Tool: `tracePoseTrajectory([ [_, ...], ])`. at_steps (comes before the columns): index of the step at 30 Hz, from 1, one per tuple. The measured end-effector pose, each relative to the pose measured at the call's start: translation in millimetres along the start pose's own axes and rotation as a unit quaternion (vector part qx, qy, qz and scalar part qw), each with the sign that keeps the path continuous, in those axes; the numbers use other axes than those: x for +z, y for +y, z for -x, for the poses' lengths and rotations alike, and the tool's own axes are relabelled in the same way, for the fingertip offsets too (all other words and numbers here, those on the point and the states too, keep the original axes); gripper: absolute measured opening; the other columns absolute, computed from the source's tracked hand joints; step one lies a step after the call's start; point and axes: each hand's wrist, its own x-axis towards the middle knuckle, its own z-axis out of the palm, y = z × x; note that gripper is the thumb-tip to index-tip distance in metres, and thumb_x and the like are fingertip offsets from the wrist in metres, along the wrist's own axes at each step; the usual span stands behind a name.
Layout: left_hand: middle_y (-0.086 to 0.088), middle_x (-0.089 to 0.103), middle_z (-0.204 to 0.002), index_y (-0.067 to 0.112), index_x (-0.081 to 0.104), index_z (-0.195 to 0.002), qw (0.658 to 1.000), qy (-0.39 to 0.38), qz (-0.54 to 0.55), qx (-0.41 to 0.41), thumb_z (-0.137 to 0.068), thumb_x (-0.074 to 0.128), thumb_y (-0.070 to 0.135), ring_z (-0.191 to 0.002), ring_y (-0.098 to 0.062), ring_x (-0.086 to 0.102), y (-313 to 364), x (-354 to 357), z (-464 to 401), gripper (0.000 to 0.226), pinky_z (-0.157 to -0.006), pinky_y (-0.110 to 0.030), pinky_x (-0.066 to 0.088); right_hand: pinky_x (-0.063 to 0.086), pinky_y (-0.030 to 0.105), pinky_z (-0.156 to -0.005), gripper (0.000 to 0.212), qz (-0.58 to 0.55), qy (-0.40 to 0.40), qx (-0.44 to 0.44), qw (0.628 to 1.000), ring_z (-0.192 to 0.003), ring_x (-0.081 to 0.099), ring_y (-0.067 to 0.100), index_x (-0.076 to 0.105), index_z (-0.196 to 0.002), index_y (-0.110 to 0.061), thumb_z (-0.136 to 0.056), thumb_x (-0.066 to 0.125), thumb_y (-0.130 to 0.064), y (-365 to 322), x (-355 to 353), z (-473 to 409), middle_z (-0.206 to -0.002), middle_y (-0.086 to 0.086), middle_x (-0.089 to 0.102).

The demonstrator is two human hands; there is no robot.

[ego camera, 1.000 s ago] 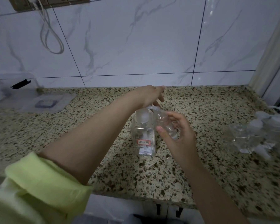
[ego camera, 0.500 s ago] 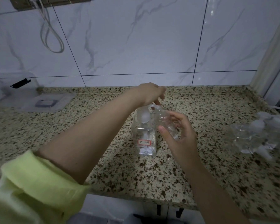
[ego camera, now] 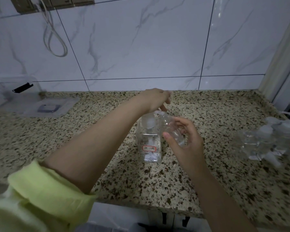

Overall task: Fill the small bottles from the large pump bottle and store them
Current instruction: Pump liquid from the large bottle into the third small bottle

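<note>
A large clear square pump bottle (ego camera: 149, 143) with a red-edged label stands upright mid-counter. My left hand (ego camera: 155, 97) is over its top, fingers reaching down onto the pump head. My right hand (ego camera: 189, 144) grips a small clear bottle (ego camera: 172, 129), thumb in front and fingers behind. This bottle is tilted, with its mouth up against the pump spout. Whether any liquid is flowing cannot be made out.
Several small clear bottles with white caps (ego camera: 266, 139) cluster at the counter's right end. A clear storage box (ego camera: 15, 92) and its flat lid (ego camera: 47, 108) sit at the back left. The speckled counter's front edge (ego camera: 141, 203) runs below my arms. A white cable (ego camera: 55, 39) hangs on the tiled wall.
My left hand rose slightly over the pump and came back down. My right hand and the small bottle stayed at the spout.
</note>
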Motion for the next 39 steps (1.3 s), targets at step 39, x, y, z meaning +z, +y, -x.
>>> tracePoseTrajectory([
  [39, -0.004, 0.072, -0.116, 0.016, 0.054, -0.138, 0.999, -0.029, 0.002, -0.014, -0.106, 0.020, 0.051, -0.115, -0.024, 0.059, 2.5, -1.8, -0.4, 0.059, -0.109, -0.043, 0.037, 0.056, 0.038, -0.093, 0.045, 0.016, 0.003, 0.006, 1.000, -0.109, 0.063, 0.004, 0.058, -0.119, -0.041, -0.084, 0.080, -0.023, -0.3, -0.5, 1.2, -0.116, -0.024, 0.065],
])
